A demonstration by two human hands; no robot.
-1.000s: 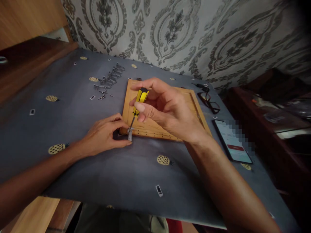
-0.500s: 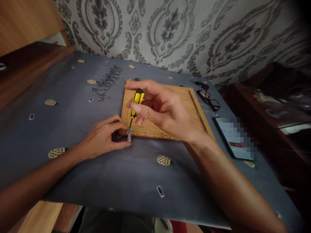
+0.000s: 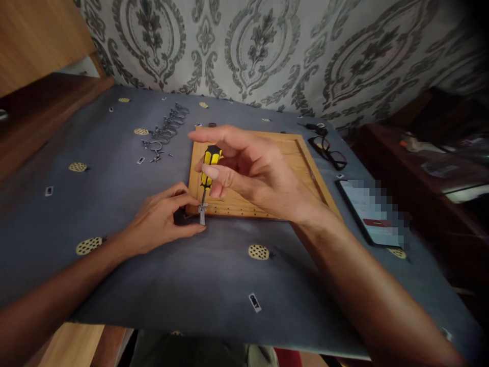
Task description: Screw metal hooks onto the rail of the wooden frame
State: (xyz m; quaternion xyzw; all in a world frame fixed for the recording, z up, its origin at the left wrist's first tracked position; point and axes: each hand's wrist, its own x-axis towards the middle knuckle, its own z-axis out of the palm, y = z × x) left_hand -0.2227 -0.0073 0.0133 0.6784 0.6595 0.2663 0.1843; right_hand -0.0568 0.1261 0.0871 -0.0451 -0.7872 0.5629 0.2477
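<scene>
A framed wooden board lies flat on a grey cloth-covered table. My right hand is closed round a small yellow and black screwdriver, tip down at the board's near left corner. There my left hand pinches a small metal hook against the board's edge, thumb and forefinger closed on it. A row of small holes runs along the board's near edge.
Several metal hooks and loose screws lie at the back left of the table. Glasses and a phone rest to the right of the board. Patterned wallpaper behind; a dark wooden cabinet stands at right.
My right hand's fingers have shifted round the screwdriver handle, which has turned slightly. The left hand keeps its pinch on the hook. The view has drifted a little.
</scene>
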